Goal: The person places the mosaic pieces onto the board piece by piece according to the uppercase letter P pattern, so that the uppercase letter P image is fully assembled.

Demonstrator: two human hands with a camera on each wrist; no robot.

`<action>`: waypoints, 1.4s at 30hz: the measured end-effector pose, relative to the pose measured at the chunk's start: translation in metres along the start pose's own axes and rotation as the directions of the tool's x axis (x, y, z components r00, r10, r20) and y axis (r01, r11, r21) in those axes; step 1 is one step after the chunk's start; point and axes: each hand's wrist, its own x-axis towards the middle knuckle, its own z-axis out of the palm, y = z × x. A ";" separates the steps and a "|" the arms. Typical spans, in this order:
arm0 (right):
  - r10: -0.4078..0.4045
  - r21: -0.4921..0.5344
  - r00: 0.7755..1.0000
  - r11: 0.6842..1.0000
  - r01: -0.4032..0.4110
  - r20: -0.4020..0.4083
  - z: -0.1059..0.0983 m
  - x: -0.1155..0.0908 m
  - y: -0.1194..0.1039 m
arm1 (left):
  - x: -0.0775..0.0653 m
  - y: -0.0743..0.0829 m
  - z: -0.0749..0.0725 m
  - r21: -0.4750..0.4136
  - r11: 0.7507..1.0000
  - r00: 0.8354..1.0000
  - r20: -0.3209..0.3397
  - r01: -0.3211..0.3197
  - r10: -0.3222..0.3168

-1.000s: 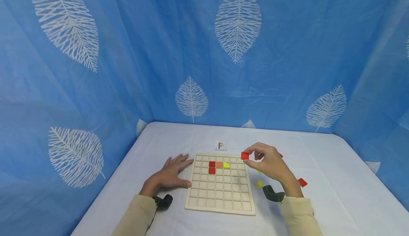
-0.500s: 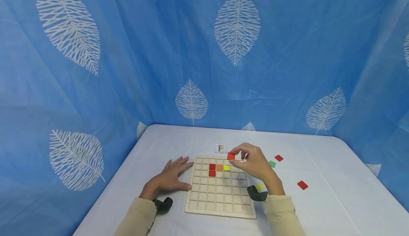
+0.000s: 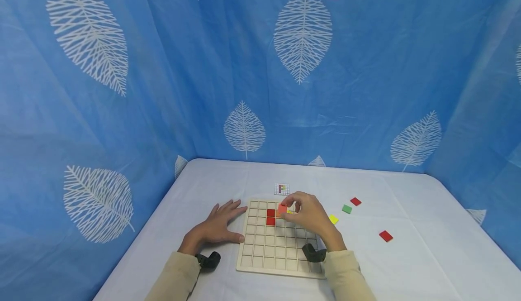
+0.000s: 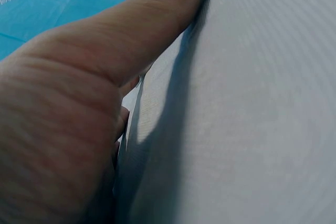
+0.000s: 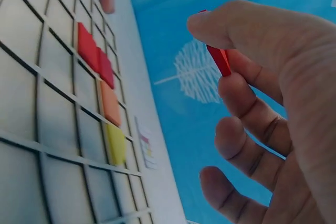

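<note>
My right hand (image 3: 309, 215) pinches a square red tile (image 5: 219, 60) between thumb and index finger, held up above the board; its other fingers curve loosely. The pale gridded board (image 3: 281, 252) lies flat. Two red tiles (image 3: 270, 221) sit in cells one below the other. To their right come an orange tile (image 5: 109, 104) and a yellow tile (image 5: 116, 145), both partly covered by the right hand in the head view. My left hand (image 3: 217, 226) rests on the table with fingers spread, thumb tip at the board's left edge.
Behind the board lies a small printed card (image 3: 281, 188) with a coloured grid pattern. To the right are a loose yellow tile (image 3: 333, 219), a green tile (image 3: 346, 209) and two red tiles (image 3: 386, 236). A blue leaf-patterned curtain (image 3: 350, 133) hangs behind the white table (image 3: 427, 255).
My right hand has carried the red tile leftward from the board's right edge to over the orange tile's area, uncovering loose tiles at the right. The left hand has stayed put.
</note>
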 end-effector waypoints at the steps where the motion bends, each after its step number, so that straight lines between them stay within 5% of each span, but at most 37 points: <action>1: 0.001 -0.005 1.000 1.000 -0.001 0.008 0.003 0.000 0.000 | 0.000 0.000 0.000 0.000 1.000 1.000 0.000 0.000 0.000; 42: 0.029 -0.122 0.981 0.992 -0.005 0.194 0.045 -0.001 -0.005 | -0.001 0.000 -0.001 0.015 1.000 1.000 0.001 -0.011 0.011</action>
